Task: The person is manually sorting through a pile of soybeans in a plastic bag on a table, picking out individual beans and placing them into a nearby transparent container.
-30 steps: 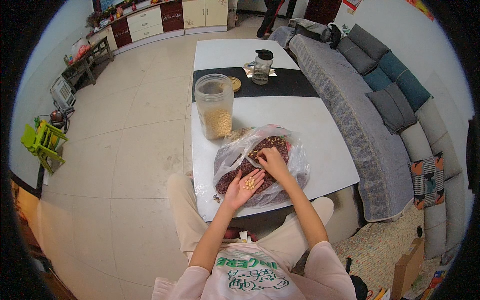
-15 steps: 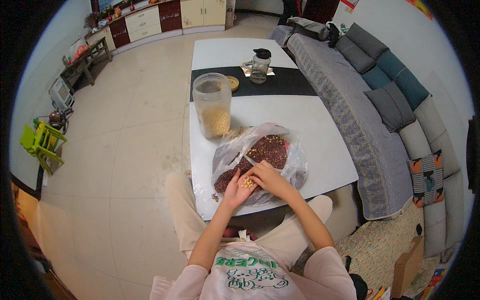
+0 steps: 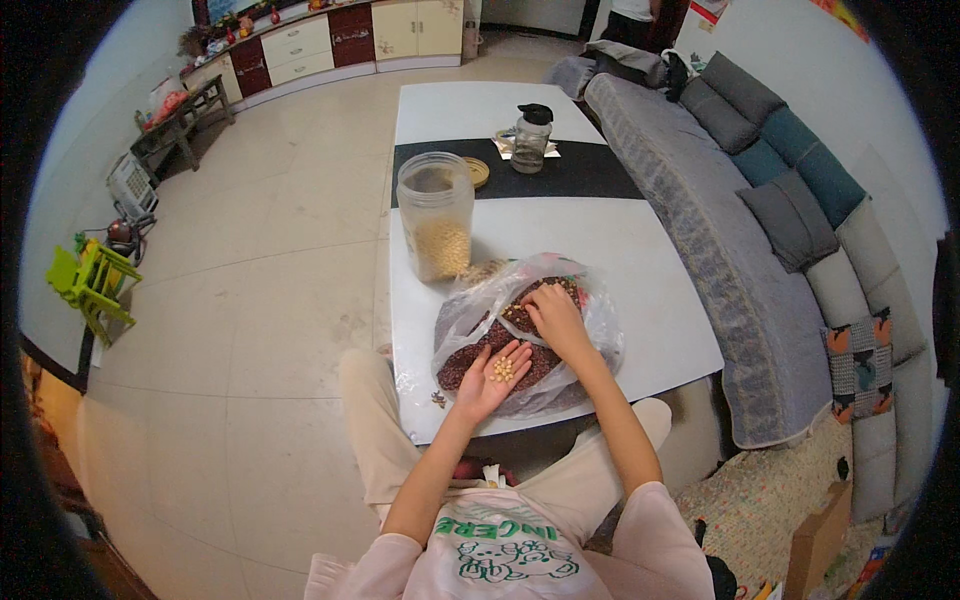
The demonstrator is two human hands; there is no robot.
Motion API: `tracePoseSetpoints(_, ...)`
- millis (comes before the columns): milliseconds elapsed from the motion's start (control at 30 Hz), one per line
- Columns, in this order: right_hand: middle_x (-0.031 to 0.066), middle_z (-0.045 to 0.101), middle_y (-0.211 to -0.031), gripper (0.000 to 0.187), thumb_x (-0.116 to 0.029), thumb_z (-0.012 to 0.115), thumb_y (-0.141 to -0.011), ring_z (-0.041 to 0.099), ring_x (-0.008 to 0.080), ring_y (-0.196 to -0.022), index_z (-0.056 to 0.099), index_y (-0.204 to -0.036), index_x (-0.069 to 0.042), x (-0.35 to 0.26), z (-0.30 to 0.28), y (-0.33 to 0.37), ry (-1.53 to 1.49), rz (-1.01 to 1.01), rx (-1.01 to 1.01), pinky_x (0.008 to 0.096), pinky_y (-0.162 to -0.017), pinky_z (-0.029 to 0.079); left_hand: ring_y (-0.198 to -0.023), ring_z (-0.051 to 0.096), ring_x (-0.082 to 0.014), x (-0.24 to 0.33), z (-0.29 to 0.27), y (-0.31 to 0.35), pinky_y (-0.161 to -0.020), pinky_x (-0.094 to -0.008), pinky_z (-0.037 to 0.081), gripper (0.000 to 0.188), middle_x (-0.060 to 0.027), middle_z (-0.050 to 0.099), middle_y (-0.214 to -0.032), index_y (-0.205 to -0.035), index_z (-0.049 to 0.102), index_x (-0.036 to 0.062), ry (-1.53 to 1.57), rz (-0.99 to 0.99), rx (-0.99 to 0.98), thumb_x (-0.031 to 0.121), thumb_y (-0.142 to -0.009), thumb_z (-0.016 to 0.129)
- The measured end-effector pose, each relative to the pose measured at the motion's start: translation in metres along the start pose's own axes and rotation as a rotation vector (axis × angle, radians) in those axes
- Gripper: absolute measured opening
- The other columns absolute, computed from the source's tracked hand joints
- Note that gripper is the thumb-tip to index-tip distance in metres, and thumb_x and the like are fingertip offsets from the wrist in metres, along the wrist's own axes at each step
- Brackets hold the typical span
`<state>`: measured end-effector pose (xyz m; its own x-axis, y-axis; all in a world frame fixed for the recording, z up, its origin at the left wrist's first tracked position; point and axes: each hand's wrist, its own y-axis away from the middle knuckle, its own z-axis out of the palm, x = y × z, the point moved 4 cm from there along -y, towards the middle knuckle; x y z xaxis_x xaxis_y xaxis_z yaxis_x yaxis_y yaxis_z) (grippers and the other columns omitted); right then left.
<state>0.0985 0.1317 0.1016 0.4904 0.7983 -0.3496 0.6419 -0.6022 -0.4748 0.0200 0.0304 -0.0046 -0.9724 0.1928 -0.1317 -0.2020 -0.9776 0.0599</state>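
My left hand [image 3: 481, 392] lies palm up over the near side of the bag, fingers stretched out, with a small heap of pale yellow soybeans [image 3: 503, 370] resting in the palm. Beyond it, my right hand [image 3: 556, 318] reaches down into the clear plastic bag [image 3: 605, 335], fingers bent and tips together. Whether a bean sits between those tips is hidden. Small dark red beans [image 3: 470, 368] fill the bag, with yellow ones scattered among them on the far side. Behind the bag, on the left, stands a clear plastic jar [image 3: 436, 200] without its lid, partly full of soybeans.
A yellow lid [image 3: 479, 174] lies behind the jar on the table's black band. Farther back is a water bottle [image 3: 530, 140] with a black top. The white table [image 3: 670, 300] stands beside a grey sofa [image 3: 690, 250]. At the back, a person [image 3: 630, 22] is partly visible.
My right hand has left the left palm and moved forward to the beans in the bag. The left palm is now uncovered and its fingers are spread. The person at the back shows more.
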Motion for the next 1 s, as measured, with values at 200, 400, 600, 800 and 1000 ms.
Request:
tracePoseSetpoints(200, 0.0120, 0.054, -0.086, 0.014, -0.011, 0.061, -0.071, 0.050, 0.0292, -0.086, 0.059, -0.081, -0.001, 0.019, 0.039, -0.005, 0.191, -0.007, -0.066, 0.0373, -0.077, 0.042, -0.120, 0.036, -0.0283, 0.000, -0.002, 0.000, -0.103, -0.0397, 0.026, 0.043, -0.0210, 0.037, -0.127, -0.123, 0.033, -0.0054, -0.024, -0.001, -0.013, 0.025, -0.093, 0.031)
tracePoseSetpoints(400, 0.0128, 0.054, -0.088, 0.018, -0.012, 0.062, -0.070, 0.050, 0.0302, -0.087, 0.058, -0.083, 0.000, 0.020, 0.043, -0.004, 0.219, -0.032, -0.071, 0.0378, -0.077, 0.042, -0.120, 0.036, -0.0279, 0.000, 0.000, 0.000, -0.103, -0.0396, 0.026, 0.044, -0.0209, 0.036, -0.128, -0.124, 0.032, -0.0058, -0.039, 0.002, -0.003, 0.025, -0.093, 0.030)
tracePoseSetpoints(600, 0.0132, 0.051, -0.088, 0.016, -0.014, 0.059, -0.074, 0.047, 0.0289, -0.089, 0.055, -0.081, -0.001, 0.016, 0.028, 0.004, -0.061, 0.103, -0.088, 0.0378, -0.080, 0.039, -0.120, 0.036, -0.0282, -0.001, 0.002, 0.001, -0.104, -0.0392, 0.026, 0.045, -0.0209, 0.037, -0.128, -0.124, 0.032, -0.0066, -0.048, 0.014, 0.014, 0.025, -0.093, 0.031)
tracePoseSetpoints(800, 0.0133, 0.048, -0.083, 0.015, -0.014, 0.058, -0.074, 0.046, 0.0288, -0.083, 0.054, -0.081, -0.002, -0.029, 0.004, 0.033, -0.248, -0.011, -0.101, 0.0377, -0.075, 0.039, -0.111, 0.045, -0.0250, 0.003, -0.009, -0.002, -0.100, -0.0379, 0.031, 0.038, -0.0158, 0.048, -0.118, -0.115, 0.043, -0.0021, -0.020, -0.051, -0.120, 0.027, -0.093, 0.031)
tracePoseSetpoints(1000, 0.0119, 0.047, -0.085, 0.019, -0.016, 0.059, -0.074, 0.045, 0.0274, -0.083, 0.054, -0.082, 0.000, -0.050, 0.000, 0.044, -0.151, -0.077, -0.182, 0.0351, -0.073, 0.040, -0.106, 0.048, -0.0214, 0.001, -0.003, 0.000, -0.096, -0.0356, 0.035, 0.037, -0.0105, 0.051, -0.114, -0.113, 0.046, 0.0019, -0.097, -0.037, -0.064, 0.028, -0.093, 0.030)
